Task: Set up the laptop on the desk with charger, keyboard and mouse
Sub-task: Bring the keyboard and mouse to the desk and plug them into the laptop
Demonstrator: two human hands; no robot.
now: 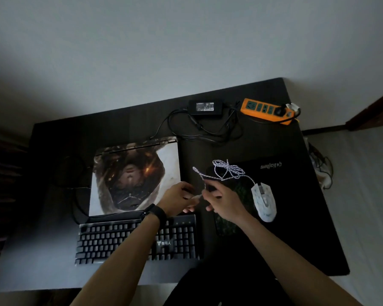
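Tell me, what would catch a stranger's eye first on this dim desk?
Probably the orange power strip at the desk's far right edge, the only bright colour here. Next, the closed laptop with a dark picture on its lid, lying just beyond the black keyboard. Then the two hands, left hand and right hand, holding the white braided cable of the white mouse.

"牧马人" on keyboard point(137, 241) (charger point(205, 107) label: "LITEON", blurred)

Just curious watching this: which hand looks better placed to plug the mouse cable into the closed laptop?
Probably the left hand: it holds the cable end beside the laptop, while the right hand sits nearer the mouse.
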